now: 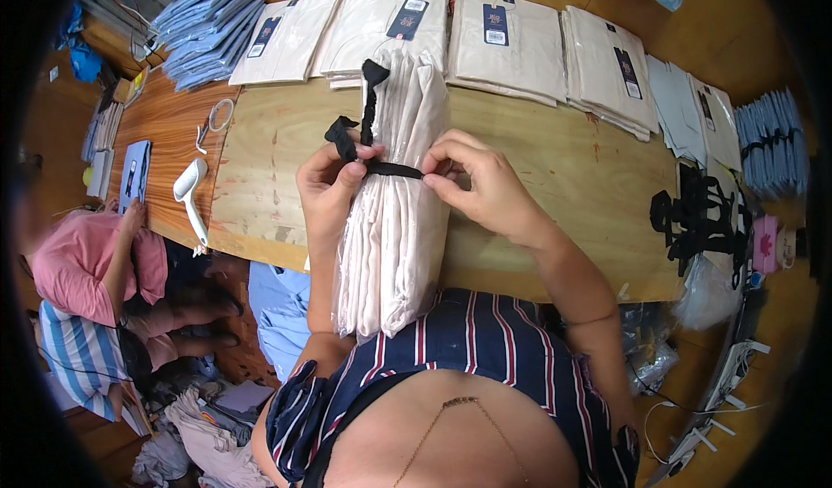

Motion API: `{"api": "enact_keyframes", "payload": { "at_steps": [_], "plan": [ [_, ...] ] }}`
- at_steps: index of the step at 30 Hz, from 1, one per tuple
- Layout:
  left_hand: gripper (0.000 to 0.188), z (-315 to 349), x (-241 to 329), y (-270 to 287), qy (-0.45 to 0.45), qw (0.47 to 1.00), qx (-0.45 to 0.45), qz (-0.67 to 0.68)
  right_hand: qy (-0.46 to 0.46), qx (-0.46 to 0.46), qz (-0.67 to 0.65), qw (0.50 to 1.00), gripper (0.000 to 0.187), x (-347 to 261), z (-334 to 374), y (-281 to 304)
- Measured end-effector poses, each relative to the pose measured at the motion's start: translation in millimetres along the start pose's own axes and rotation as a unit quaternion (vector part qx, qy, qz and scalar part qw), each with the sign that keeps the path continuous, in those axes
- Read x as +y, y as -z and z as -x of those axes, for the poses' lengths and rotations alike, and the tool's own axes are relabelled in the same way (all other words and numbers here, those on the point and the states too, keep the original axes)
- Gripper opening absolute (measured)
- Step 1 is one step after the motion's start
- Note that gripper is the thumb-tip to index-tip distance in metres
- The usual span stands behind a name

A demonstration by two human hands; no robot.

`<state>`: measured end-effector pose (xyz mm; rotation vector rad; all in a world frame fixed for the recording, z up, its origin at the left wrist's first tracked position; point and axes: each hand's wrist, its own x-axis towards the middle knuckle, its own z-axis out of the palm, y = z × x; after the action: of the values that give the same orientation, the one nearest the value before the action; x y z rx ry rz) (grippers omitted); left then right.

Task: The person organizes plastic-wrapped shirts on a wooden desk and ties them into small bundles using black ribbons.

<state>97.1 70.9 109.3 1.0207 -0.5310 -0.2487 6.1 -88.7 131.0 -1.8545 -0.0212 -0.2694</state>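
From where I sit, the table (555,185) spans the middle of the frame, bending at its ends. The clear-wrapped bundle (381,254) of pale folded cloth is at the centre, its long axis running nearly up and down the frame, top end over the table, lower end against the striped clothing (472,323). I can't tell how much of its weight the table takes.

Both hands flank it near mid-length: the right hand (485,180) on its right side, the left hand (325,186) on its left. The black band (394,170) crosses the bundle between them, almost square to that long axis, and I judge that crossing to be the relation that matters. The right fingers are pinched narrow on the band at the bundle's right edge; the left thumb and forefinger are closed on it at the left edge.

Smallest are the band's loose parts: a crumpled bit (343,136) just above the left fingers, and a tail (371,98) running up the bundle's left side. Both lie nearer the left hand.
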Motion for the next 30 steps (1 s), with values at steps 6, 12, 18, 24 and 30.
{"api": "enact_keyframes", "payload": {
  "at_steps": [6, 12, 18, 24, 30],
  "plan": [
    [0.021, -2, -1, 4, -0.017, 0.999, -0.025, -0.04, -0.022, -0.061, -0.01, 0.998, 0.016, -2, -3, 1],
    [0.044, -5, 17, 2, 0.079, 0.995, -0.042, -0.05, 0.005, -0.068, 0.014, 0.998, 0.012, -1, -8, 3],
    [0.073, 3, 38, -27, -0.006, 0.88, -0.161, -0.447, -0.065, -0.027, -0.016, 0.997, 0.009, -1, -5, 6],
    [0.064, 3, 37, -32, 0.02, 0.908, -0.15, -0.391, 0.004, 0.034, 0.055, 0.998, 0.01, -6, 3, 2],
    [0.054, -2, 49, -44, -0.03, 0.814, -0.228, -0.534, -0.002, 0.043, 0.009, 0.999, 0.007, -1, 7, 2]
  ]
}}
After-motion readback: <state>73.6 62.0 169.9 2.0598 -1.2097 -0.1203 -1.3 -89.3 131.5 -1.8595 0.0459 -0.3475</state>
